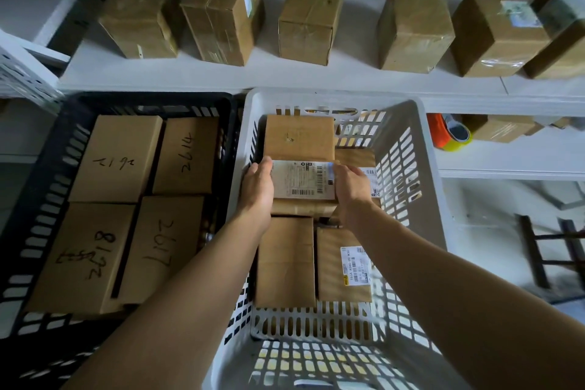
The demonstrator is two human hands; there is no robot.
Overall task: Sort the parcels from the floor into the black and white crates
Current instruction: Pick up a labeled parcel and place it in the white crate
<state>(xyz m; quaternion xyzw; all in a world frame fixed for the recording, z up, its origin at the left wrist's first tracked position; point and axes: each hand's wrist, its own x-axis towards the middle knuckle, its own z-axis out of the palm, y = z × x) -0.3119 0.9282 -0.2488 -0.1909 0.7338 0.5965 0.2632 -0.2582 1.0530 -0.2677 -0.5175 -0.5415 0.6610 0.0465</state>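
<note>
Both hands reach down into the white crate (pixel 408 123). The left hand (pixel 258 187) and right hand (pixel 351 188) clasp the two short sides of a labelled parcel (pixel 302 180), fingers (pixel 264 165) held close together and curled over its edges. The parcel lies flat, label up, long axis running away from the person, resting on other brown parcels. Beside it, the black crate (pixel 41 199) holds four numbered boxes.

A brown parcel (pixel 300 165) with a white barcode label lies flat inside the white crate (pixel 411 149) above two more parcels, beside the black crate (pixel 47 168) holding four numbered brown boxes.
</note>
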